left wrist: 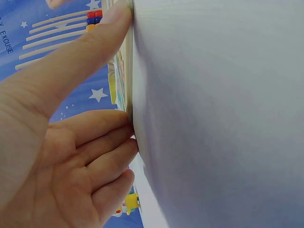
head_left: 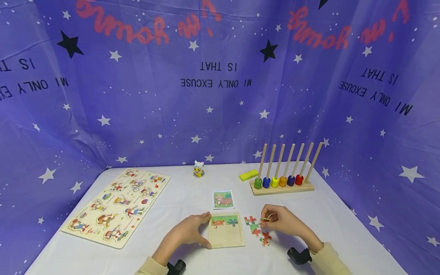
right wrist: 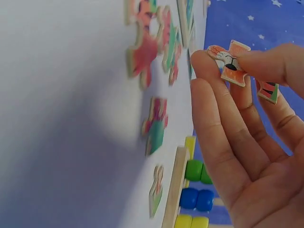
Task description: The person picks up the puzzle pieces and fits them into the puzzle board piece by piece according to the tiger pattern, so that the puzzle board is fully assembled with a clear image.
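My left hand [head_left: 202,230] grips the left edge of a small wooden puzzle tray [head_left: 227,233], thumb at the near corner and fingers at the far corner. In the left wrist view the left hand [left wrist: 71,128] lies along the tray's edge [left wrist: 128,71]. The tray holds a few pieces along its top row. My right hand [head_left: 269,218] pinches a jigsaw piece [head_left: 265,219] just right of the tray. The right wrist view shows the right hand [right wrist: 213,80] with an orange-and-white piece [right wrist: 232,64] between thumb and index finger. Loose pieces [head_left: 257,228] lie under that hand.
A picture card [head_left: 223,199] lies beyond the tray. A large peg puzzle board [head_left: 117,208] sits at the left. A wooden rod stacker with coloured beads [head_left: 282,182], a yellow block [head_left: 248,175] and a small duck toy [head_left: 198,169] stand at the back. Star-printed cloth surrounds the white table [head_left: 178,198].
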